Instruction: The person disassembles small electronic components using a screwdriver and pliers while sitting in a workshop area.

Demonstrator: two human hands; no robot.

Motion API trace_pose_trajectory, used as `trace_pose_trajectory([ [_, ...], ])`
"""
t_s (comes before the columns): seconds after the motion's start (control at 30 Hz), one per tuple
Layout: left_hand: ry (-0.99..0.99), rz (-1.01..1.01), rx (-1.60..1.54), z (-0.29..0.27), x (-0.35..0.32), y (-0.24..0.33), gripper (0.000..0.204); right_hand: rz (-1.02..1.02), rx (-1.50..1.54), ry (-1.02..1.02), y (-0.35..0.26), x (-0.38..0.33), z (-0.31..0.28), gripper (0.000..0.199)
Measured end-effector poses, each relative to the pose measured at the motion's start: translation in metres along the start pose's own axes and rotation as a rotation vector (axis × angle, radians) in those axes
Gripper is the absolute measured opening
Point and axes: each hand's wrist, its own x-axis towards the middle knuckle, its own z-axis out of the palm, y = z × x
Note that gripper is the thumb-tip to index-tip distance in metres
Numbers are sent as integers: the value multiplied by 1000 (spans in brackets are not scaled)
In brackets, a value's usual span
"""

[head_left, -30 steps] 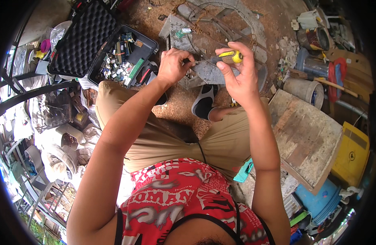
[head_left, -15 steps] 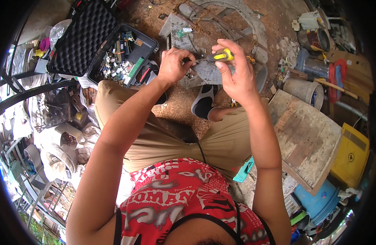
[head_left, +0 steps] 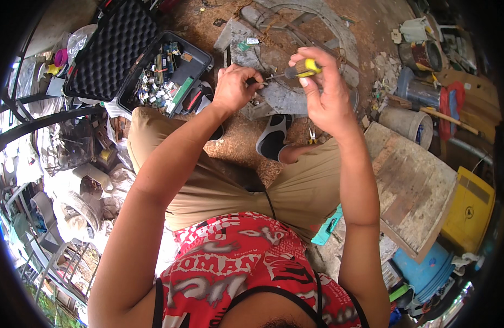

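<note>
My right hand (head_left: 329, 90) is closed around a screwdriver (head_left: 306, 68) with a yellow and black handle. Its thin shaft slants toward the fingertips of my left hand (head_left: 235, 88). Those fingers pinch a small dark piece, mostly hidden by the thumb and forefinger, so its kind cannot be made out. The screwdriver's tip is close to that piece; whether they touch is unclear. Both hands are raised above a grey, worn slab (head_left: 285, 98) on the ground, between my feet and the far side.
At the far left lies an opened black case (head_left: 204, 59) holding many small metallic parts and a green strip; its lid has foam lining. Small pliers (head_left: 312, 135) lie by my right foot. On the right are a wooden board (head_left: 410, 186), a yellow case (head_left: 470, 205) and a bucket (head_left: 402, 123).
My right hand has shifted slightly right and up, tilting the screwdriver so its handle sits higher and farther from my left hand. The left hand has hardly moved.
</note>
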Motion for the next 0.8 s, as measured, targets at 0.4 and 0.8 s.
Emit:
trace_pose_trajectory([
  [0.4,-28,-32,10,-4,0,5,17,-47,-80,-67,3,-1,11,52],
  [0.8,58,54,13,0,0,1,20,-70,-148,-121,-5,14,12,62],
])
